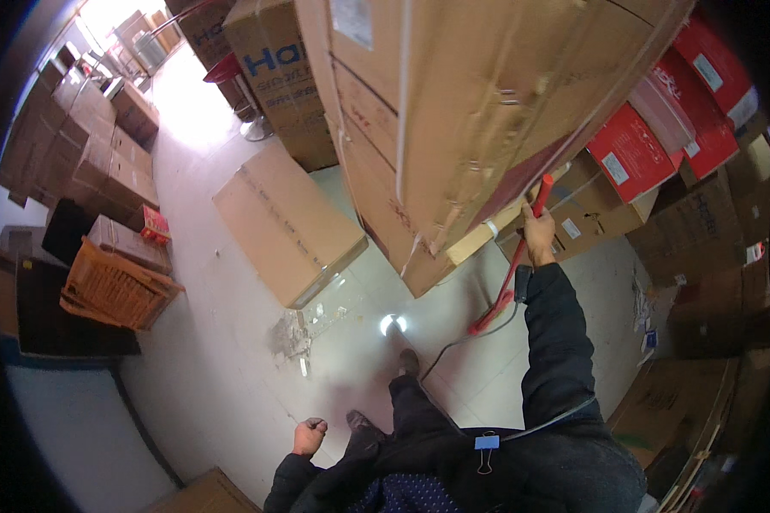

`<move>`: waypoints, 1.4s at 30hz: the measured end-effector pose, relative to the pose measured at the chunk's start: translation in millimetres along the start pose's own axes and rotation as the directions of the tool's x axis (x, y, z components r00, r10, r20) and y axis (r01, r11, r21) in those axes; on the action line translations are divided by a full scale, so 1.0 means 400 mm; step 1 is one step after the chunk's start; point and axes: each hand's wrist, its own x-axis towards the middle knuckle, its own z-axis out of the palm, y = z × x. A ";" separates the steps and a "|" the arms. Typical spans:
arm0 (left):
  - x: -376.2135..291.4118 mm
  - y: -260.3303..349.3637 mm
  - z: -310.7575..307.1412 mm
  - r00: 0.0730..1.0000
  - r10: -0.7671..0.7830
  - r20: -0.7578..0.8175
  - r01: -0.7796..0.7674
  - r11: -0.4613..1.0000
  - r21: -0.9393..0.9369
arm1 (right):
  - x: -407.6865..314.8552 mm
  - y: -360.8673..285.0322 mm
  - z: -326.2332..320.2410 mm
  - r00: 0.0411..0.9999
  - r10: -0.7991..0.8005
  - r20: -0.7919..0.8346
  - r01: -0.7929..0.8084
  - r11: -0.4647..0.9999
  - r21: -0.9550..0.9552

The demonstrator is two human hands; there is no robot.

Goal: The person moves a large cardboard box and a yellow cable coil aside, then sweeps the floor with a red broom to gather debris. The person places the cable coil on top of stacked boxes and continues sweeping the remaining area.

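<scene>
My right hand (539,234) is closed around the red handle of what looks like a broom (514,266), beside the lower edge of a tall carton (417,192). The tool slants down towards me, with its red head (491,313) at the tiled floor. Down by my left leg hangs my left hand (309,437), its fingers curled, with nothing visible in it. Scattered debris (295,340) and pale scraps lie on the floor ahead of my feet.
A lying carton (289,224) rests left of the tall one. Red boxes (635,154) are stacked at right. An orange slatted chair (119,282) and several cartons (109,160) line the left side. A cable (449,346) runs from my right wrist past my leg.
</scene>
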 end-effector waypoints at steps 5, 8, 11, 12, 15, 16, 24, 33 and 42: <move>-0.008 -0.115 0.008 0.996 -0.082 -0.038 0.081 0.996 -0.033 | -0.181 0.057 0.011 0.993 -0.058 0.100 0.069 0.991 -0.113; -0.003 -0.098 0.022 1.000 -0.005 -0.004 0.005 1.000 0.016 | -0.320 0.168 -0.007 0.982 -0.147 0.115 0.161 0.980 -0.119; 0.008 -0.100 0.027 0.996 0.093 0.010 -0.093 0.996 -0.007 | -0.447 0.225 -0.046 0.982 -0.077 0.173 0.086 0.995 -0.045; 0.004 -0.110 0.023 0.994 0.106 0.007 -0.105 0.993 -0.045 | -0.488 0.203 -0.057 0.967 -0.122 0.222 0.144 0.986 -0.084; 0.007 -0.196 0.004 0.990 0.133 -0.055 -0.137 0.986 -0.091 | -0.612 0.070 -0.081 0.938 -0.183 0.294 0.222 0.969 -0.105; 0.009 -0.231 -0.011 0.991 0.118 -0.061 -0.124 0.988 -0.096 | -0.660 0.005 -0.079 0.933 -0.183 0.309 0.218 0.973 -0.081; -0.087 -0.425 -0.112 0.965 0.101 -0.242 -0.144 0.975 -0.169 | -1.001 -0.366 0.024 0.751 -0.254 0.610 0.259 0.962 0.082; -0.241 -0.638 -0.040 0.898 -0.204 -0.391 -0.045 0.840 -0.540 | -1.325 -0.508 0.299 0.383 -0.358 0.851 0.081 0.931 0.356; -0.418 -0.685 0.015 0.855 -0.434 -0.285 0.143 0.725 -0.674 | -1.533 -0.302 0.722 -0.030 -0.511 0.859 0.352 0.799 0.488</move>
